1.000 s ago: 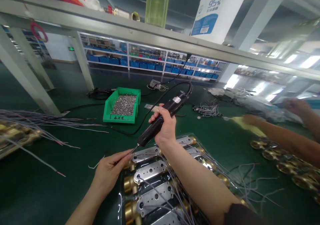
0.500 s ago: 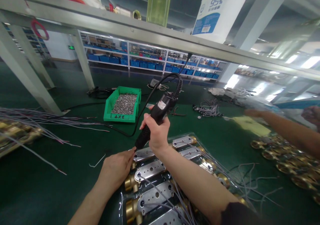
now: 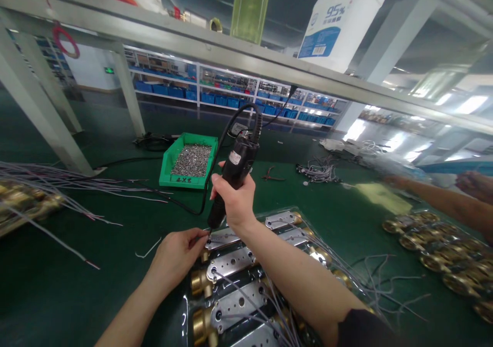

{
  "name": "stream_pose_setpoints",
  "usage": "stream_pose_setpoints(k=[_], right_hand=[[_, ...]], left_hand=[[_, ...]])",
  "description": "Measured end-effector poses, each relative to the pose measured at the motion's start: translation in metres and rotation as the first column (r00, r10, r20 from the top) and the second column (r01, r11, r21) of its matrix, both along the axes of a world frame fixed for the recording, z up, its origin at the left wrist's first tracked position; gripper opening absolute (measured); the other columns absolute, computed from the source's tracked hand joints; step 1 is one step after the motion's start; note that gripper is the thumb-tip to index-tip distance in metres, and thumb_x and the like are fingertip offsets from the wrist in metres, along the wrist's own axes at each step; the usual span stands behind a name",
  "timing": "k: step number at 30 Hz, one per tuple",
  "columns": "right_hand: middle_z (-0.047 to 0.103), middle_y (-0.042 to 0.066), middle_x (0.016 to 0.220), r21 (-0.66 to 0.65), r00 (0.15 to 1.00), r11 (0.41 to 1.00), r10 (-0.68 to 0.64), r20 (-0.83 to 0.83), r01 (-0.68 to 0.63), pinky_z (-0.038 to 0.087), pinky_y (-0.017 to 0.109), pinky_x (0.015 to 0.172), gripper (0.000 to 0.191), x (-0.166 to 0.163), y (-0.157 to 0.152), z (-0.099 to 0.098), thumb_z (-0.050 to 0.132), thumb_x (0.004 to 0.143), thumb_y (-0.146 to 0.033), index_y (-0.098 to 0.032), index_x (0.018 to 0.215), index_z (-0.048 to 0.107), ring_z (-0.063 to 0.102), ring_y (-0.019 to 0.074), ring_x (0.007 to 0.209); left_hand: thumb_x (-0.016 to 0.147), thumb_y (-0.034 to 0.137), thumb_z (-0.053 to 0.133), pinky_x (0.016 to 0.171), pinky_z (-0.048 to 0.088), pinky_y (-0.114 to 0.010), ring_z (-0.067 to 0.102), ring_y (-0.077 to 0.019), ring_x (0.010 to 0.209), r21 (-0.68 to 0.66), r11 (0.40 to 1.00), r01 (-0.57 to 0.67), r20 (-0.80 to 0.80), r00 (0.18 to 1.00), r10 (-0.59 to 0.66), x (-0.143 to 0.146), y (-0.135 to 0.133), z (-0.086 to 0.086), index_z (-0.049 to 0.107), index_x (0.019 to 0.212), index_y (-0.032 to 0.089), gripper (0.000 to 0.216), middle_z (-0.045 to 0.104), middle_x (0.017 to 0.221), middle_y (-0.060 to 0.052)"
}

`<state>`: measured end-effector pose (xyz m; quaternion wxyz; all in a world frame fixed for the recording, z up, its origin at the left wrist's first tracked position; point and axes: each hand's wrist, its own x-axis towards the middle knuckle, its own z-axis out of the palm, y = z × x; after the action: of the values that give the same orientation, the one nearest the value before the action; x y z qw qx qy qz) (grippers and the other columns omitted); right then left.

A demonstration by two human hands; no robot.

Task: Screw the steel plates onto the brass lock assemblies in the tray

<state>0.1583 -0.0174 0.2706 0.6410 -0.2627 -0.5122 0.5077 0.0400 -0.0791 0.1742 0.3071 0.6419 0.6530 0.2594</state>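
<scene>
My right hand [image 3: 235, 203] is wrapped round a black electric screwdriver [image 3: 232, 175], held nearly upright with its tip down on the end of a silver metal plate [image 3: 222, 238]. My left hand [image 3: 177, 256] rests beside that tip, fingers pinched at the plate's left end; what they hold is too small to make out. Several brass fittings [image 3: 200, 281] with silver plates and grey wires lie in a row in a clear tray in front of me.
A green bin of screws [image 3: 190, 167] stands behind on the green table [image 3: 77, 280]. Wired brass parts [image 3: 23, 203] lie far left, more brass fittings [image 3: 431, 242] at right, where another person's arms [image 3: 442, 198] work. Overhead shelf carries a white bottle [image 3: 339, 18].
The screwdriver has swung from a low slant to nearly upright, its tip staying at the plate. My left hand stays by the tip. The other person's arms have shifted right.
</scene>
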Motion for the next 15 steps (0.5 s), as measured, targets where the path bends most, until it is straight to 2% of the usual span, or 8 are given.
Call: stream_pose_setpoints(k=[6,13,15], right_hand=[[0.052,-0.006,0.056,0.013,0.996,0.997,0.081,0.049,-0.082,0.04,0.021,0.044,0.026,-0.0054,-0.002,0.0044,0.072,0.066,-0.03,-0.018,0.079,0.054,0.046,0.0089,0.043],[0.051,-0.005,0.056,-0.008,0.992,0.995,0.104,0.067,-0.104,0.038,0.023,0.044,0.026,-0.0078,0.0003,0.0032,0.071,0.066,-0.031,-0.018,0.079,0.054,0.046,0.0097,0.043],[0.051,-0.005,0.057,0.008,0.988,0.994,0.111,0.112,-0.112,0.038,0.023,0.046,0.026,-0.0094,-0.0009,0.0027,0.07,0.065,-0.031,-0.018,0.08,0.054,0.046,0.0098,0.045]], left_hand=[[0.08,0.057,0.034,0.069,0.039,-0.034,0.061,-0.0266,0.079,-0.011,1.0,0.022,0.033,0.999,-0.022,-0.002,-0.0027,-0.0001,0.069,0.109,0.017,0.06,0.067,0.087,-0.008],[0.083,0.055,0.033,0.072,0.04,-0.035,0.061,-0.0243,0.081,-0.018,0.999,0.04,0.037,0.999,-0.04,-0.0054,-0.0039,-0.008,0.068,0.112,0.017,0.058,0.068,0.09,-0.006],[0.081,0.056,0.038,0.072,0.041,-0.035,0.061,-0.0242,0.081,0.004,1.0,0.01,0.107,0.994,-0.011,-0.0047,-0.0043,-0.0094,0.069,0.108,0.017,0.057,0.068,0.091,-0.006]])
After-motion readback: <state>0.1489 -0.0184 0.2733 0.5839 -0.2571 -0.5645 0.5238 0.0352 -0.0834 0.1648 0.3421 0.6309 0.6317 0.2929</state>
